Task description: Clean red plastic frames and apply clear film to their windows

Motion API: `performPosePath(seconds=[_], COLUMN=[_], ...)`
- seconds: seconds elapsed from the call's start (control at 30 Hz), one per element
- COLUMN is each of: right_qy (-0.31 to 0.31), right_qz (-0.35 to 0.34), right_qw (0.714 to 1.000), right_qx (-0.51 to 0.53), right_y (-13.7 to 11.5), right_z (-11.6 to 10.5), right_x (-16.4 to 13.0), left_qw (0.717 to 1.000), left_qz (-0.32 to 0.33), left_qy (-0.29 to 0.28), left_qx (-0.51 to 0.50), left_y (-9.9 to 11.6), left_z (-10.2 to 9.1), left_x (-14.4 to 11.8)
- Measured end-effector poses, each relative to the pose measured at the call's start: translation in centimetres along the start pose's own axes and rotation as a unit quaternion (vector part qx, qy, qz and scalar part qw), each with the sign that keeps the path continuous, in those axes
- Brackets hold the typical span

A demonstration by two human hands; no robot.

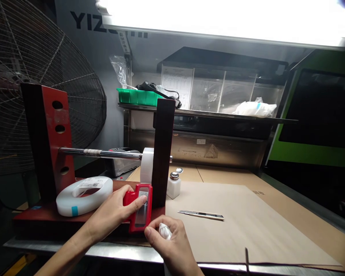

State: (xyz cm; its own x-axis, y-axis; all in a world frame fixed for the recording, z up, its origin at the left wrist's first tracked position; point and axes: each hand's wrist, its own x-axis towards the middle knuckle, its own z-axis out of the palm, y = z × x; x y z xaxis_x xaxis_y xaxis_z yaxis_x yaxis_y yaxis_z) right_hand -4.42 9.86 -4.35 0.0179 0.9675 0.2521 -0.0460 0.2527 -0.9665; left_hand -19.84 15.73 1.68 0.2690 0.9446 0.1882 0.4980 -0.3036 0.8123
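Note:
My left hand [115,212] grips a small red device [139,207] with a clear window, holding it against the base of a red and black roll stand [50,138]. Just below and right of it, my right hand [168,239] is closed around a crumpled white cloth [164,231]. A white tape roll [146,165] hangs on the stand's steel rod [103,153]. Another white roll [84,194] lies flat on the stand's base.
A small white dispenser bottle [173,186] stands beside the stand's black upright. A slim utility knife [201,215] lies on the brown cardboard sheet [247,226]. A large fan [31,88] is at left; a shelf with a green tray [138,97] is behind.

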Motion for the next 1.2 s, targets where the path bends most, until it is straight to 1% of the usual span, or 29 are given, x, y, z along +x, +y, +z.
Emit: performPosePath(seconds=[0.1, 0.2, 0.27, 0.33, 0.37, 0.4, 0.43, 0.47, 0.53, 0.57, 0.6, 0.63, 0.67, 0.7, 0.73, 0.77, 0.8, 0.83, 0.87, 0.9, 0.93, 1.0, 1.03, 1.1, 1.2], right_qy=[-0.009, -0.007, 0.004, 0.0, -0.008, -0.019, -0.033, -0.043, -0.036, -0.024, -0.011, -0.001, 0.002, 0.0, -0.004, -0.007, -0.008, -0.01, -0.012, -0.018, -0.036, -0.061, -0.073, -0.085, -0.09], right_qz=[0.001, -0.026, -0.076, -0.153, -0.199, -0.249, -0.298, -0.343, -0.411, -0.433, -0.447, -0.457, -0.465, -0.47, -0.469, -0.459, -0.431, -0.38, -0.312, -0.225, -0.134, -0.054, -0.033, -0.016, -0.007], right_qw=[1.0, 0.996, 0.987, 0.966, 0.949, 0.927, 0.898, 0.863, 0.787, 0.751, 0.722, 0.703, 0.693, 0.694, 0.706, 0.726, 0.751, 0.775, 0.792, 0.794, 0.781, 0.766, 0.762, 0.764, 0.773], right_qx=[-0.022, -0.081, -0.142, -0.21, -0.244, -0.281, -0.323, -0.368, -0.459, -0.498, -0.528, -0.545, -0.551, -0.546, -0.531, -0.512, -0.5, -0.505, -0.524, -0.565, -0.609, -0.638, -0.643, -0.64, -0.628], right_y=[0.1, 0.0, -0.1, 0.0, 0.2, 0.4, 0.7, 1.1, 1.8, 2.2, 2.5, 2.7, 2.8, 2.7, 2.6, 2.4, 2.1, 1.8, 1.5, 1.2, 1.0, 0.8, 0.9, 1.3, 1.6], right_z=[0.0, -0.1, -0.4, -0.8, -1.1, -1.3, -1.6, -1.9, -2.2, -2.3, -2.3, -2.4, -2.5, -2.8, -3.2, -3.9, -4.8, -5.9, -7.2, -8.6, -10.1, -12.7, -13.8, -15.2, -16.1], right_x=[0.1, 0.1, 0.0, 0.0, 0.0, 0.1, 0.1, 0.2, 0.4, 0.5, 0.5, 0.6, 0.6, 0.7, 0.8, 1.0, 1.3, 1.7, 2.1, 2.6, 3.0, 3.8, 4.1, 4.5, 4.8], left_qw=[1.0, 1.0, 0.999, 0.998, 0.997, 0.997, 0.997, 0.998, 0.998, 0.998, 0.998, 0.998, 0.998, 0.998, 0.998, 0.998, 0.998, 0.998, 0.998, 0.998, 0.998, 0.999, 0.999, 0.999, 0.999], left_qz=[0.003, -0.002, -0.008, -0.013, -0.012, -0.011, -0.009, -0.008, -0.009, -0.009, -0.006, -0.002, 0.002, 0.005, 0.005, 0.003, -0.001, -0.006, -0.011, -0.015, -0.016, -0.015, -0.014, -0.018, -0.024], left_qy=[-0.001, -0.006, -0.015, -0.025, -0.027, -0.027, -0.026, -0.024, -0.023, -0.023, -0.022, -0.021, -0.02, -0.019, -0.019, -0.021, -0.024, -0.027, -0.029, -0.031, -0.032, -0.03, -0.029, -0.032, -0.028], left_qx=[-0.01, -0.028, -0.047, -0.062, -0.065, -0.066, -0.066, -0.065, -0.066, -0.065, -0.063, -0.06, -0.056, -0.053, -0.053, -0.053, -0.053, -0.052, -0.051, -0.049, -0.046, -0.042, -0.039, -0.039, -0.039], left_y=[0.2, 0.4, 0.5, 0.6, 0.6, 0.6, 0.6, 0.6, 0.5, 0.4, 0.3, 0.3, 0.2, 0.2, 0.2, 0.2, 0.2, 0.2, 0.2, 0.1, 0.1, 0.0, 0.0, -0.1, 0.0], left_z=[0.0, 0.0, 0.1, 0.1, 0.1, 0.1, 0.0, 0.0, 0.0, 0.0, 0.0, 0.0, 0.0, -0.1, -0.1, -0.1, -0.2, -0.2, -0.3, -0.3, -0.3, -0.3, -0.3, -0.3, -0.3], left_x=[-0.1, -0.2, -0.3, -0.3, -0.3, -0.3, -0.3, -0.4, -0.4, -0.4, -0.4, -0.3, -0.3, -0.3, -0.3, -0.2, -0.2, -0.2, -0.2, -0.2, -0.1, -0.1, -0.1, -0.1, -0.2])
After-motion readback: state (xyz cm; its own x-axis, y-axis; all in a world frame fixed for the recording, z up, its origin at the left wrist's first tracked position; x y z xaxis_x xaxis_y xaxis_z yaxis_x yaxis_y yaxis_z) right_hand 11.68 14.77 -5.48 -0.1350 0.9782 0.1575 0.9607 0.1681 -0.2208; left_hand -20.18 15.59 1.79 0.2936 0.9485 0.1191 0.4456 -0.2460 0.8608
